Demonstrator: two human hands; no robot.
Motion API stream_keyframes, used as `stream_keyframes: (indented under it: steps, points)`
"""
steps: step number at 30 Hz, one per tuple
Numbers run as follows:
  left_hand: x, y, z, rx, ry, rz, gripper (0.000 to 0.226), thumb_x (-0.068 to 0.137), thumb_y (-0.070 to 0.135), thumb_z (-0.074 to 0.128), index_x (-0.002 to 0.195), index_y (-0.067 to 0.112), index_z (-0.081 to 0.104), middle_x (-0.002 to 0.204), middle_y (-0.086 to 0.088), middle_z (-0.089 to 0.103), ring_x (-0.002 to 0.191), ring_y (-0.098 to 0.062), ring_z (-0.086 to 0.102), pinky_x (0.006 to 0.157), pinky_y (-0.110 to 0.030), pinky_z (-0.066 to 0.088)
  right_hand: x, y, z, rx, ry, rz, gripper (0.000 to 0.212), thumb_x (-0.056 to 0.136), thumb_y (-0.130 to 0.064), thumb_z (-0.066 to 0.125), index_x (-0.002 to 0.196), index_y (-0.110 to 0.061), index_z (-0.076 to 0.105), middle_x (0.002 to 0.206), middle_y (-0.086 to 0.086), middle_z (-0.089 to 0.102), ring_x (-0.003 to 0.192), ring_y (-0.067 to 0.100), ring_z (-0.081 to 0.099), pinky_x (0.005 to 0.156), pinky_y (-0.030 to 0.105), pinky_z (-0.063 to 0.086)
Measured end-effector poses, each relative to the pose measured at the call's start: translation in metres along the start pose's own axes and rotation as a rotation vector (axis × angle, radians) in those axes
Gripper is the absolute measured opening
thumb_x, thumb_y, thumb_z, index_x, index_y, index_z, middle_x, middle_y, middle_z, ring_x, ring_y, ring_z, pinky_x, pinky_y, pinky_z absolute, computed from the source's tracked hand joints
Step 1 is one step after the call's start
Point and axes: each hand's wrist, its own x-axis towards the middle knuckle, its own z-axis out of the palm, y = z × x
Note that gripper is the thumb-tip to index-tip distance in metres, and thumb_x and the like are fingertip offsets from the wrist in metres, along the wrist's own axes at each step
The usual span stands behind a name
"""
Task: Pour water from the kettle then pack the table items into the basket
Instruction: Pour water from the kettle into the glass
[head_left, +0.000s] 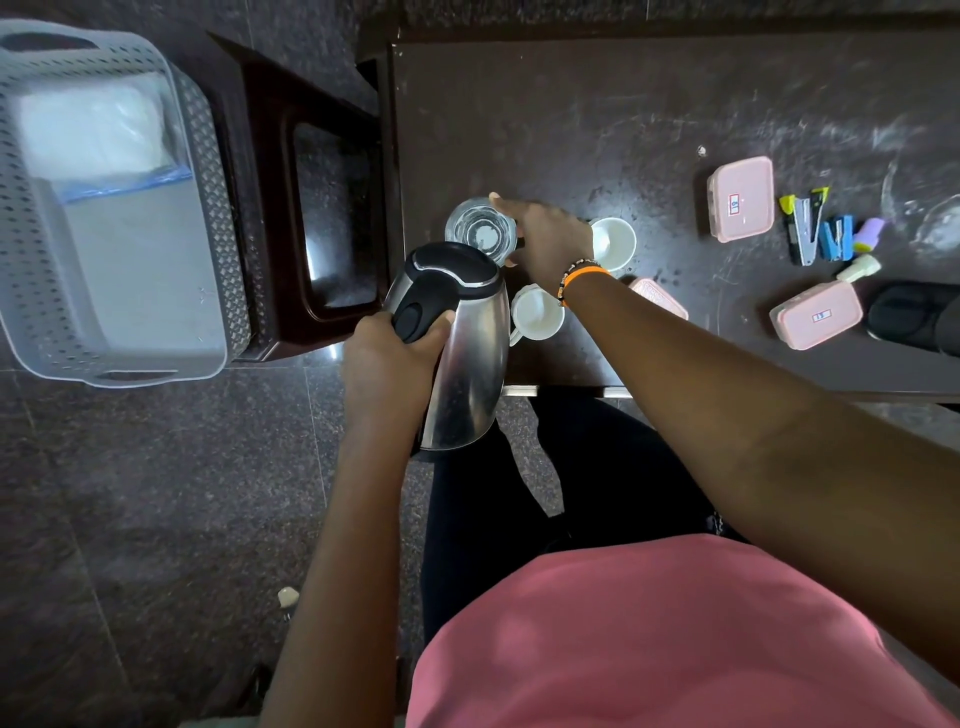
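The kettle (457, 353) is in my left hand (387, 358). My grip is tight round its black handle. The kettle is up off the desk (571, 119), at the near left corner. Its long shape runs from my belly out toward the glass (480, 228), and its top end is tipped that way. The glass stands just past the kettle's lid, so the pour goes straight ahead of my left hand.

My right hand (545, 236) is the one nearer the glass. Its fingers curl round the glass's right side and keep it steady.

I cannot see the spout; the lid hides it. I cannot tell if water is coming out. The glass looks like it has some water in it, but that is hard to be sure of.

Two white cups (537, 312) sit just by my right wrist. The basket (31, 291) is far off to the left, on a dark stool (270, 208).
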Motion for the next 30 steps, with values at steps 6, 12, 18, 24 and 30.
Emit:
stream_keyframes:
  steps: [6,12,18,24,30]
  points:
    - [0.0016,-0.0025,0.0010,0.003,0.008,-0.012,0.036,0.076,0.048,0.066,0.072,0.013,0.059,0.059,0.009,0.054,0.056,-0.003,0.050,0.046,-0.018,0.030,-0.0006,-0.0004,0.0000,0.015,0.013,-0.007,0.058,0.079,-0.032,0.056,0.133,-0.045,0.038,0.118,0.006,0.066,0.104,0.035,0.063,0.085,0.046,0.050]
    - [0.0019,-0.0030,0.0014,0.004,0.009,-0.026,0.036,0.076,0.049,0.066,0.074,0.013,0.060,0.061,0.010,0.055,0.057,-0.003,0.051,0.046,-0.018,0.031,-0.0004,-0.0017,-0.0003,0.005,0.011,-0.001,0.062,0.077,-0.032,0.059,0.133,-0.046,0.037,0.119,0.004,0.066,0.104,0.034,0.063,0.083,0.043,0.050]
    - [0.0024,-0.0026,0.0022,-0.005,-0.003,-0.035,0.037,0.076,0.049,0.066,0.078,0.012,0.063,0.063,0.009,0.055,0.059,-0.004,0.051,0.048,-0.017,0.032,-0.0002,-0.0030,-0.0024,-0.006,-0.003,0.003,0.064,0.077,-0.028,0.061,0.133,-0.046,0.038,0.120,0.004,0.066,0.104,0.034,0.063,0.083,0.043,0.051]
    - [0.0025,-0.0023,0.0021,0.004,0.000,-0.024,0.039,0.077,0.049,0.066,0.080,0.010,0.063,0.062,0.009,0.054,0.057,-0.002,0.049,0.047,-0.016,0.029,-0.0007,-0.0029,-0.0044,-0.019,-0.021,0.017,0.066,0.076,-0.028,0.062,0.134,-0.047,0.037,0.121,0.004,0.065,0.105,0.034,0.063,0.084,0.043,0.051]
    - [0.0023,-0.0015,0.0025,0.006,0.003,-0.036,0.042,0.076,0.051,0.065,0.081,0.009,0.063,0.063,0.008,0.054,0.057,-0.003,0.049,0.047,-0.016,0.028,-0.0010,-0.0025,-0.0051,-0.016,-0.032,0.019,0.067,0.076,-0.028,0.062,0.134,-0.047,0.036,0.121,0.004,0.065,0.106,0.034,0.062,0.084,0.043,0.050]
